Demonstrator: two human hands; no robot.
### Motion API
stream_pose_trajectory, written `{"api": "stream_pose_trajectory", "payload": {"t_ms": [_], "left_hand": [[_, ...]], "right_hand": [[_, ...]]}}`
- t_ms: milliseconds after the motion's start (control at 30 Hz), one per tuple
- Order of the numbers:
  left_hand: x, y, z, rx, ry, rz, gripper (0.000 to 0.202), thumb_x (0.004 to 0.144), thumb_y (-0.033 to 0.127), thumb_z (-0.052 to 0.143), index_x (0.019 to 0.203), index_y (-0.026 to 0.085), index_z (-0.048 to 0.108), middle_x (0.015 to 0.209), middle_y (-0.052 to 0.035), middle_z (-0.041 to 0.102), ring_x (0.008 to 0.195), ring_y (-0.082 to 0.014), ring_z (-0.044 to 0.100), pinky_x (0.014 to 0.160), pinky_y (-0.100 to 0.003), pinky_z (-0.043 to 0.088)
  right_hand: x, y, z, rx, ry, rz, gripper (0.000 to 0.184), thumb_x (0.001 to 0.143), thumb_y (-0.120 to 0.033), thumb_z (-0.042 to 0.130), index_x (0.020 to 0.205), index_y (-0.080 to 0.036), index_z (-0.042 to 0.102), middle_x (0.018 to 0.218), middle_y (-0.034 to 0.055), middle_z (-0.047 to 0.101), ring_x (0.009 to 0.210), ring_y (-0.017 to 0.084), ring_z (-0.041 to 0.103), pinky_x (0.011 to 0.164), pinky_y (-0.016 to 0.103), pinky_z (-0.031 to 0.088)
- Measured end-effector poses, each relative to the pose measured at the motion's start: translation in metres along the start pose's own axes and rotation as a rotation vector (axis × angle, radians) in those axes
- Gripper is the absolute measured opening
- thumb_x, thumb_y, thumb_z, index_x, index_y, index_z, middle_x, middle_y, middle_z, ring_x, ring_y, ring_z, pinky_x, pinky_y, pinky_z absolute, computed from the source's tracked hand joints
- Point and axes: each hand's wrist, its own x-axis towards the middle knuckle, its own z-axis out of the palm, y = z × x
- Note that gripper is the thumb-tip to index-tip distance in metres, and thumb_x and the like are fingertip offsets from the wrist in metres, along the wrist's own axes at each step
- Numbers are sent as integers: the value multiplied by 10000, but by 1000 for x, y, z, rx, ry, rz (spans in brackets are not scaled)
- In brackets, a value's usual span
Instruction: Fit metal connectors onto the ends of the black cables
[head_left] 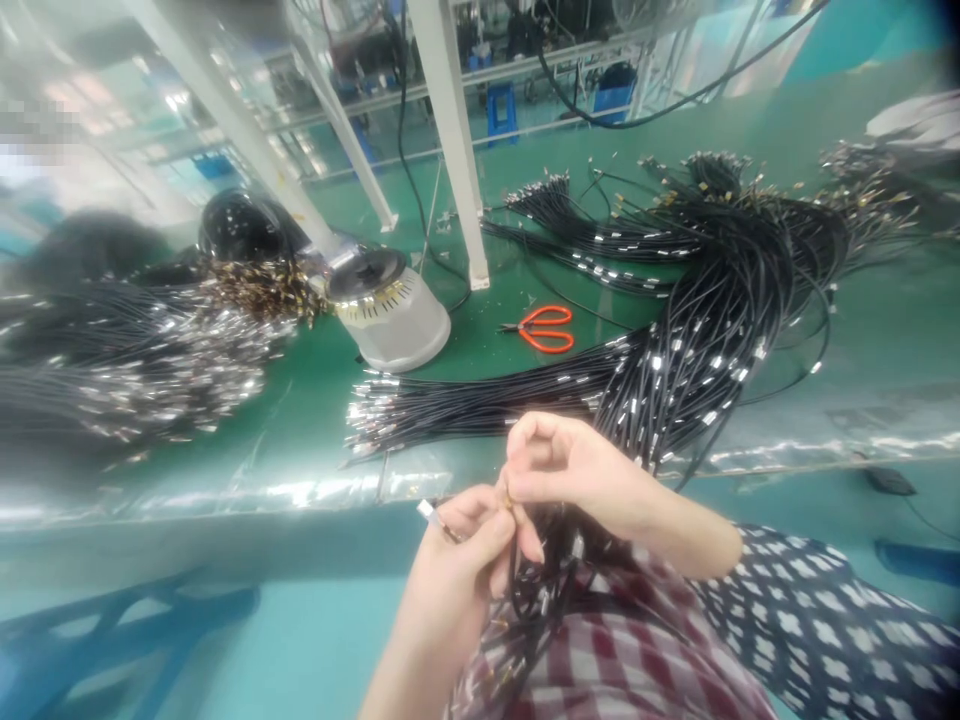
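Observation:
Just in front of the table edge, my left hand (469, 550) is closed around a black cable (514, 565), with a white-labelled piece (427, 510) sticking out past its fingers. My right hand (559, 465) meets it fingertip to fingertip, pinching a tiny gold-coloured piece (508, 498) at the cable's end. What exactly that piece is, the fingers mostly hide. More black cables (555, 580) lie in a bunch across my lap, beneath both hands.
A large bundle of black cables (720, 270) with white labels spreads over the green table (480, 350). Orange-handled scissors (544, 330) lie beside a grey round device (397, 320) holding gold parts. At left is another cable pile (150, 350). White posts (454, 140) rise behind.

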Motion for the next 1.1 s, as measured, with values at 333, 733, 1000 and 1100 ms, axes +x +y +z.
{"api": "stream_pose_trajectory", "payload": {"t_ms": [333,733,1000,1100], "left_hand": [[6,-2,-7,-100,-148,-34,195,886,270,593,804,119,687,608,-50,675,359,-11,356,394,-163,203],[5,-6,0,-59,-96,-138,272,623,25,769,816,142,617,592,31,556,489,-45,427,443,-175,229],[3,-4,2,-29,-74,-91,209,660,198,806,772,104,657,605,-37,636,508,-107,568,491,-209,418],[2,0,5,-52,-24,-47,214,760,290,740,864,116,671,719,-77,690,591,-166,645,587,-283,507]], "right_hand": [[-9,-10,3,-205,38,-163,55,862,-221,642,858,-171,620,803,12,703,752,116,654,753,254,505],[5,-23,32,-1096,-5,-154,116,693,-300,785,684,-216,705,806,-12,636,756,149,584,671,262,450],[7,-31,25,-873,-33,-40,54,751,-140,661,711,-174,676,821,16,618,700,143,596,634,260,471],[14,-34,19,-664,2,24,118,779,-244,657,698,-166,624,655,-2,595,564,131,559,572,269,451]]}}
